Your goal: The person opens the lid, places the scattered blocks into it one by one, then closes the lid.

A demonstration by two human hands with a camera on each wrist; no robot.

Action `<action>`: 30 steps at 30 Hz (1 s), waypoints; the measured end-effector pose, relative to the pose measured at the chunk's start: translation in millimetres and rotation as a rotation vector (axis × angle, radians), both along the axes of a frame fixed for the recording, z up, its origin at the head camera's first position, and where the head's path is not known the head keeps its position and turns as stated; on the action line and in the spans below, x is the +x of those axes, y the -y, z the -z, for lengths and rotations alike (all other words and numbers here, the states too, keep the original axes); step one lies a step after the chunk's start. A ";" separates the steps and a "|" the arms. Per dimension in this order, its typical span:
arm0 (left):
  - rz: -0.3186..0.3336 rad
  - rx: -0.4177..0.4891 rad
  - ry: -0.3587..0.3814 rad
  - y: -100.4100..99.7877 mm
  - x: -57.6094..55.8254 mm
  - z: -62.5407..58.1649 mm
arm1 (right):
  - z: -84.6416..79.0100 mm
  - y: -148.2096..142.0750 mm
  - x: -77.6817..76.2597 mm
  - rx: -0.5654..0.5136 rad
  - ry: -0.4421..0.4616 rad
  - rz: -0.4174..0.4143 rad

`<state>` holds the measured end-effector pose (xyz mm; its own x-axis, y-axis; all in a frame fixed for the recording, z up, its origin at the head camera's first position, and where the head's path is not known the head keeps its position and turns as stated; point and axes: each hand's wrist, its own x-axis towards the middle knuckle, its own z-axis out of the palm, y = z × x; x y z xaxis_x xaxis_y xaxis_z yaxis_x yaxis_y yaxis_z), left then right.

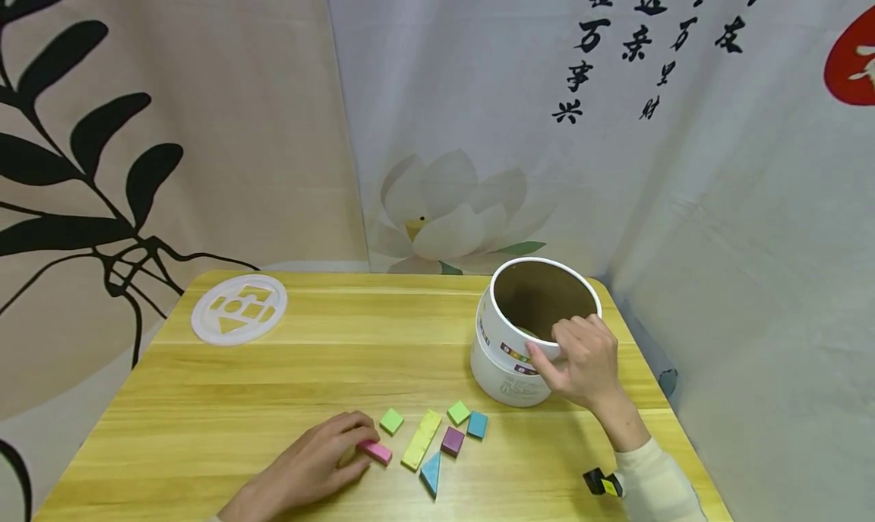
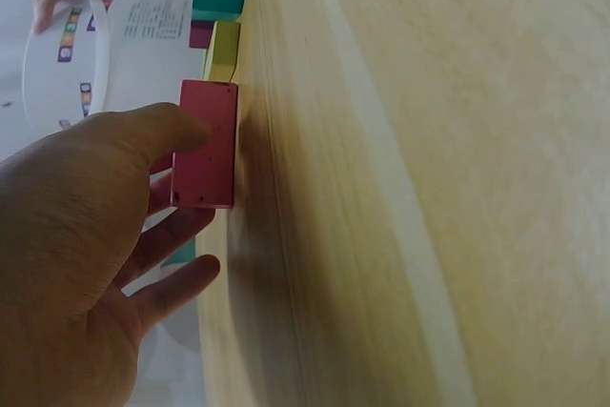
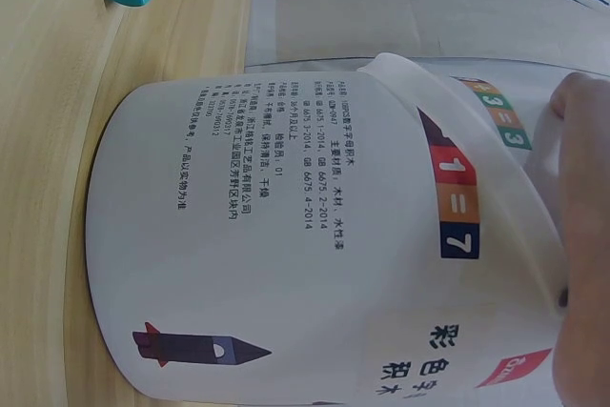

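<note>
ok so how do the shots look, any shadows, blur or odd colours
Head view: soft light, faint shadow on the table by the right arm, bucket dark inside; left wrist view: turned sideways, broad shadow beside the left hand, pink block redder than from the head; right wrist view: also sideways, bucket print legible, right hand cropped.

Wooden table (image 1: 342,355): yellowish grain, far corners rounded. Beyond it hangs pale printed cloth (image 1: 260,127) — black leafy plant (image 1: 99,134) at left, white lotus (image 1: 451,218) at centre, dark brush characters (image 1: 636,43) above right, red emblem (image 1: 844,62) at right edge.
</note>
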<state>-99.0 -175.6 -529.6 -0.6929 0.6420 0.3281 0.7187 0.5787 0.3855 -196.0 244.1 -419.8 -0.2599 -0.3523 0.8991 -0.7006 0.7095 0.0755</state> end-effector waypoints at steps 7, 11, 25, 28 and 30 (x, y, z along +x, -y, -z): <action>-0.011 -0.043 -0.048 -0.1 -0.7 4.1 | 0.2 0.1 1.5 0.000 -0.002 0.003; -0.007 -0.040 -0.059 -1.0 -1.3 5.3 | 0.3 0.1 1.3 0.003 -0.005 0.004; -0.043 0.030 -0.005 -5.8 -2.5 -6.2 | -0.9 0.2 3.3 0.000 -0.006 0.001; -0.048 0.051 0.000 -6.5 -6.2 -14.1 | -0.8 0.0 3.9 0.001 -0.006 0.001; -0.040 0.072 -0.011 -7.3 -10.4 -20.5 | -0.7 -0.1 4.4 0.002 -0.005 0.001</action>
